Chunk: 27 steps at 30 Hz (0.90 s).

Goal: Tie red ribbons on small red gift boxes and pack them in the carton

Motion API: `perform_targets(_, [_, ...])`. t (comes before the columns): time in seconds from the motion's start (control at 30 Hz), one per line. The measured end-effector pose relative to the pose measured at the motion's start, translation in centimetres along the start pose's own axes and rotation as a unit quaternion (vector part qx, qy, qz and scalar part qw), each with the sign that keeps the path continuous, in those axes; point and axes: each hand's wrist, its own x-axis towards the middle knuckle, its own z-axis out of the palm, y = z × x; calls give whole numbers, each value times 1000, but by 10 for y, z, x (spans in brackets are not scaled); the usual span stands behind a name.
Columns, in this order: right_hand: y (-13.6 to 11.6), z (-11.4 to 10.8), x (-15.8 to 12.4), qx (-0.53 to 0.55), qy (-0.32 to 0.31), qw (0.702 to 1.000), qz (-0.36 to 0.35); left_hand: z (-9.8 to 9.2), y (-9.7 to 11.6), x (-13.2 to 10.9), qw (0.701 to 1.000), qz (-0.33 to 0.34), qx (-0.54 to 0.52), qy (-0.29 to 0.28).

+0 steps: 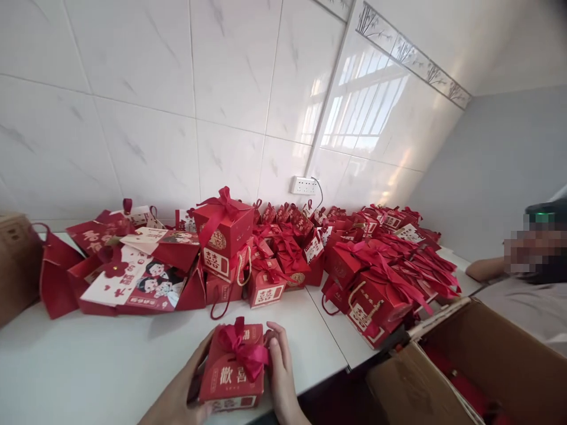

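Bare room is left along the front of the smooth white table (110,360), and here, by the slanting front edge, a red cardboard gift box (221,366) with a magenta ribbon bow is held between both hands: its left side cupped by the left hand (186,375), its right side pressed by the right hand (281,366). The back edge is crowded by piled red ribboned boxes (268,283). The held box's underside is hidden; the open brown cardboard carton (500,336) is cut off, its contents shadowed. Behind, marbled white wall tiles (146,147) are fitted with a white socket strip (304,186).
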Motion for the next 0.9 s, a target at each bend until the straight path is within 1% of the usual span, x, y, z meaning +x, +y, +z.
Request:
perform_targets(0.07, [-5,0,0,-4,-32,999,-3,-9,9,3,999,10,-1,-31])
perform_targets(0.1, [-6,-1,-1,-2,-45,999,2,-12,15,5,1000,12,1,-25])
perform_targets(0.13, [-6,-1,-2,1,-55,998,11,-13,22,8,1000,9,7,5])
perform_targets(0.17, [-6,-2,-4,6,-63,998,23,-13,28,10,999,-3,17,44])
perform_targets(0.2, [-6,-2,-6,10,-69,997,35,-11,34,11,993,-11,25,111])
perform_targets(0.23, [-6,-3,-8,15,-76,996,46,-9,38,11,982,-7,26,187])
perform_targets(0.27, [-6,-4,-9,18,-84,995,58,-5,41,9,964,4,28,264])
perform_targets(0.3, [-7,-5,-11,21,-94,993,68,0,43,6,944,13,37,328])
perform_targets(0.33, [-9,-6,-12,24,-105,991,78,6,44,0,923,20,46,382])
perform_targets(0.37, [-11,-7,-13,28,-116,989,86,13,45,-7,905,29,50,420])
perform_targets(0.4, [-13,-7,-14,30,-127,987,93,20,46,-16,894,40,52,443])
perform_targets(0.43, [-15,-7,-16,34,-138,985,98,28,46,-24,889,52,51,453])
perform_targets(0.47, [-17,-8,-19,37,-150,982,105,37,46,-32,889,66,50,450])
perform_targets(0.53, [-20,-9,-26,35,-186,974,122,51,47,-45,901,85,61,421])
perform_targets(0.57, [-22,-10,-30,27,-215,968,127,56,47,-49,908,90,70,404])
perform_targets(0.63, [-25,-13,-35,3,-274,954,126,62,48,-52,917,88,85,380])
perform_targets(0.67, [-27,-16,-35,-8,-287,950,122,62,49,-51,920,80,89,374])
perform_targets(0.7, [-29,-18,-33,-15,-279,953,117,61,50,-51,921,70,91,372])
perform_targets(0.73, [-32,-20,-29,-20,-248,962,112,59,51,-50,921,58,93,373])
perform_targets(0.8, [-38,-22,-17,-45,-161,981,100,55,55,-51,917,29,110,382])
perform_targets(0.83, [-41,-22,-11,-70,-130,985,90,53,57,-52,913,15,128,387])
perform_targets(0.87, [-43,-21,-4,-101,-117,985,81,51,59,-54,909,4,153,388])
perform_targets(0.9, [-44,-19,1,-128,-126,981,76,50,61,-56,905,-5,181,384])
